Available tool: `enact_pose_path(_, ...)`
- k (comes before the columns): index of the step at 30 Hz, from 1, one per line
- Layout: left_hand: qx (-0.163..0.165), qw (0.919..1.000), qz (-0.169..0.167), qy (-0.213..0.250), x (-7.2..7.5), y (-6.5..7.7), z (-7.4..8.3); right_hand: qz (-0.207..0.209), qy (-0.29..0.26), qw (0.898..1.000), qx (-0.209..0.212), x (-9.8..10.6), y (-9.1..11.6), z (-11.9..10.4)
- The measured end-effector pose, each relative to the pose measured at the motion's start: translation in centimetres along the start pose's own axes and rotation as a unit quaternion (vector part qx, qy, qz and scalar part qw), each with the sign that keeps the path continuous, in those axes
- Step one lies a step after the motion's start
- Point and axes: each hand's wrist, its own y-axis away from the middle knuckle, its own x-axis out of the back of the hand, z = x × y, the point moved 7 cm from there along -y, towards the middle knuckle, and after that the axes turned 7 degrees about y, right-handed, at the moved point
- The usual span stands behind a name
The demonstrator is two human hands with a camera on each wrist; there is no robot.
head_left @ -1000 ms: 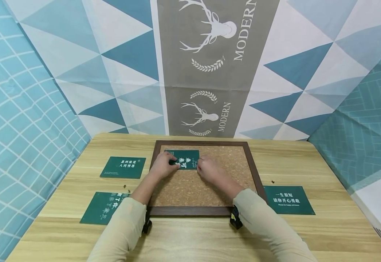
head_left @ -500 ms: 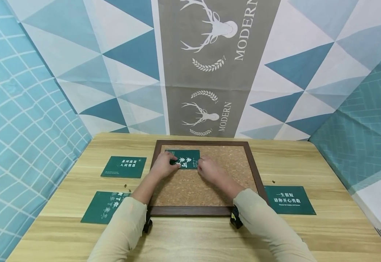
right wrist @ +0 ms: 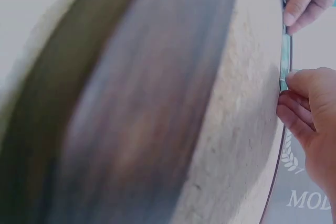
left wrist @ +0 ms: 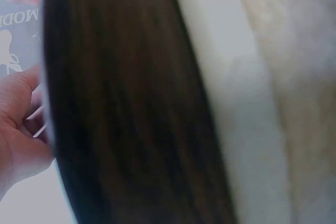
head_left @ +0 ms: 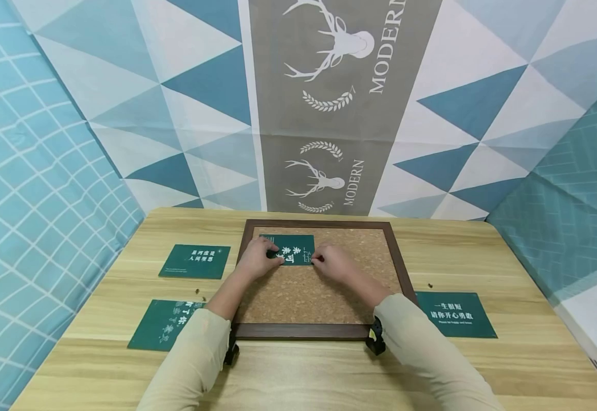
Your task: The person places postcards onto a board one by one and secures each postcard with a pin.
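A green postcard (head_left: 294,244) with white characters lies on the upper left of the cork board (head_left: 319,297), inside its brown wooden frame. My left hand (head_left: 257,258) rests on the card's left part, thumb and forefinger spread apart and pressing it down. At the card's lower right corner my right hand (head_left: 334,262) has curled fingers, thumb and forefinger pinched on a small dark pin-like thing. Both hands also show in the right wrist view, where the right hand (right wrist: 315,124) meets the teal card edge (right wrist: 285,61). The left wrist view is mostly filled by the blurred dark frame (left wrist: 131,98).
Two more green cards, the upper card (head_left: 194,261) and the lower card (head_left: 157,328), lie left of the board. Another card (head_left: 458,314) lies to the right, partly under the sleeve. Small dark bits (head_left: 197,291) and a dark bit (head_left: 430,285) sit on the table.
My right hand's fingers have shifted slightly at the card's corner, uncovering a little more of its right edge. The right forearm has moved slightly right. My left hand stays put.
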Motion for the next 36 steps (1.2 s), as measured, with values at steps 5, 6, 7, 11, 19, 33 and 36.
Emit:
enact_pose_path(5, 0.002, 1.0000, 0.000, 0.001, 0.0, 0.0, 0.3, -0.013, -0.058, 0.998, -0.012, 0.2, -0.1, 0.9)
enact_pose_path(6, 0.004, 1.0000, 0.000, 0.001, 0.0, 0.0, 0.3, -0.015, -0.064, 0.998, -0.013, 0.2, -0.1, 1.0)
enact_pose_path(7, 0.005, 1.0000, -0.001, 0.000, 0.0, 0.1, 0.3, -0.016, -0.067, 0.997, -0.014, 0.2, -0.1, 1.1)
enact_pose_path(11, 0.000, 1.0000, -0.003, -0.001, -0.1, 0.0, 0.5, -0.017, -0.060, 0.998, -0.025, 0.4, 0.0, 1.2)
enact_pose_path(19, -0.003, 1.0000, -0.001, 0.003, -0.1, 0.0, 0.5, -0.016, -0.033, 0.999, -0.031, 0.5, -0.1, 1.2)
enact_pose_path(33, -0.009, 1.0000, 0.002, -0.003, 0.0, 0.1, -0.2, -0.008, 0.035, 0.999, 0.005, -0.2, -0.2, 0.2)
enact_pose_path(36, -0.011, 0.9999, 0.004, -0.001, 0.0, 0.0, -0.2, -0.009, 0.015, 1.000, -0.003, -0.4, -0.3, 0.3)
